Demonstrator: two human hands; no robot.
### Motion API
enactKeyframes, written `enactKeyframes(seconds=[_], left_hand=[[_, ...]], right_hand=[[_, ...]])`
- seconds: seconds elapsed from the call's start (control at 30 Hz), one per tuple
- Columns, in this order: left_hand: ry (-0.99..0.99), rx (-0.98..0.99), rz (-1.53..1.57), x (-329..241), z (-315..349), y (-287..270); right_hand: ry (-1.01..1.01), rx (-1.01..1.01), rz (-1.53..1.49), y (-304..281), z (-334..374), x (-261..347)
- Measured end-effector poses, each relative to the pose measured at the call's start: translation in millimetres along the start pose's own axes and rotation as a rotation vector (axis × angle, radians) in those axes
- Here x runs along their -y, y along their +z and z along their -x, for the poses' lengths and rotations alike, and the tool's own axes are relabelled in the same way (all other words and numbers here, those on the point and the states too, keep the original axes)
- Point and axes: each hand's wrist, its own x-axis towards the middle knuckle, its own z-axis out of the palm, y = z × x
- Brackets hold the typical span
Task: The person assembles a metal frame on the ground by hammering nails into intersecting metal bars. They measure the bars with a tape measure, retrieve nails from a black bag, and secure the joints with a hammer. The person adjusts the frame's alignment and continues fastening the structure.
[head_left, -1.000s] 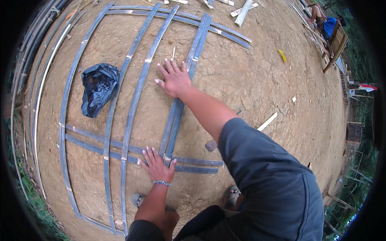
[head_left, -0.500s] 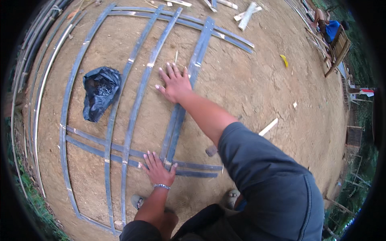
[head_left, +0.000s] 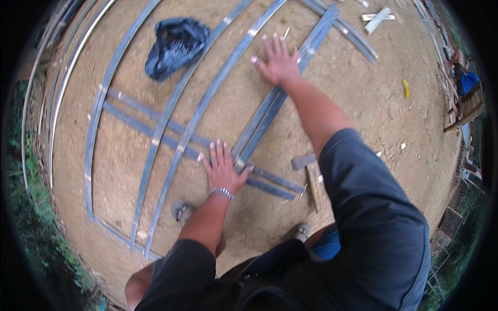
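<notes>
A lattice of long, dark, flat strips (head_left: 179,122) with pale bands, like split bamboo, lies on the ground. My left hand (head_left: 224,168), a metal band at its wrist, is spread palm down where a pair of lengthwise strips (head_left: 259,124) meets the near cross strips (head_left: 277,186). Farther along that pair, my right hand (head_left: 280,62) lies flat with fingers spread, its thumb side pointing left. Its heel and little-finger side touch the pair. Neither hand grasps anything. A crumpled black plastic bag (head_left: 176,49) lies among the strips to the left.
A hammer with a wooden handle (head_left: 313,186) lies by my right arm. Long poles (head_left: 62,88) line the left edge beside greenery. Pale offcuts (head_left: 377,20) and a yellow piece (head_left: 405,89) lie on the right. Another person in blue (head_left: 468,82) sits by a wooden frame (head_left: 467,109).
My view has shifted, so the lattice and bag appear higher and farther right. Both hands keep about the same places on the strips. More of the hammer shows beside my right arm.
</notes>
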Motion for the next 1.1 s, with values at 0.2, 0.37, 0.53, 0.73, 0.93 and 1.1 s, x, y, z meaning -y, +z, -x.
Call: enactKeyframes(seconds=[0.2,0.37,0.53,0.73,0.93,1.1], left_hand=[[0.015,-0.005,0.001,1,5,4],[-0.015,0.040,-0.055,-2,3,0],[-0.003,0.042,-0.087,-2,4,16],[0.026,-0.049,-0.063,-3,5,13],[0.022,0.024,0.005,-3,7,0],[0.304,-0.284,0.193,41,-17,-11]], right_hand=[[0.001,-0.215,-0.241,5,32,15],[-0.258,-0.009,-0.182,9,160,109],[-0.176,0.008,-0.357,32,238,137],[-0.068,0.125,-0.423,42,257,108],[-0.047,0.146,-0.404,54,251,110],[-0.048,0.182,-0.440,37,244,116]])
